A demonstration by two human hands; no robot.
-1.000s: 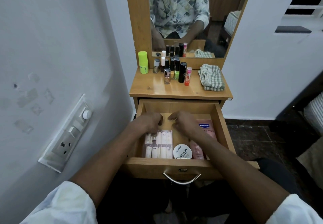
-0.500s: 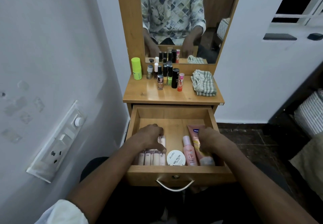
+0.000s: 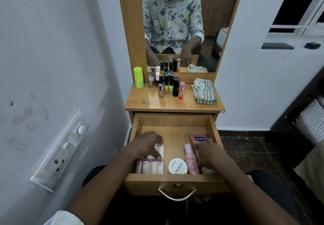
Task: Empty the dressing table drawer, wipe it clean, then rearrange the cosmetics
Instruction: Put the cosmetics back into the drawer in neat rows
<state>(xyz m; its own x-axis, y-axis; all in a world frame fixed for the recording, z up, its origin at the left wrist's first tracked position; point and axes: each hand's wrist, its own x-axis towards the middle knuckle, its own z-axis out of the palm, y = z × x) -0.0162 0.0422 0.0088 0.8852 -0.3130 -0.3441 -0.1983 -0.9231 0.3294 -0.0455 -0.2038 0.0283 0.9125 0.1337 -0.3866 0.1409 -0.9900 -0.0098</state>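
The wooden drawer of the dressing table stands pulled out. My left hand reaches in at the left, fingers and thumb spanning a clear pack of small pale pink bottles. My right hand lies over the lower part of a pink Vaseline tube at the drawer's right. Between the hands sit a round white nail polish tub and a pink bottle lying flat. The back half of the drawer floor is bare wood.
On the tabletop stand a lime green bottle, a cluster of nail polish bottles and lipsticks and a folded checked cloth. A mirror rises behind. A wall with a socket panel is close on the left.
My right hand moved from the drawer's middle to the right, onto the Vaseline tube. My left hand stays on the bottle pack. The view pulled back and tilted up.
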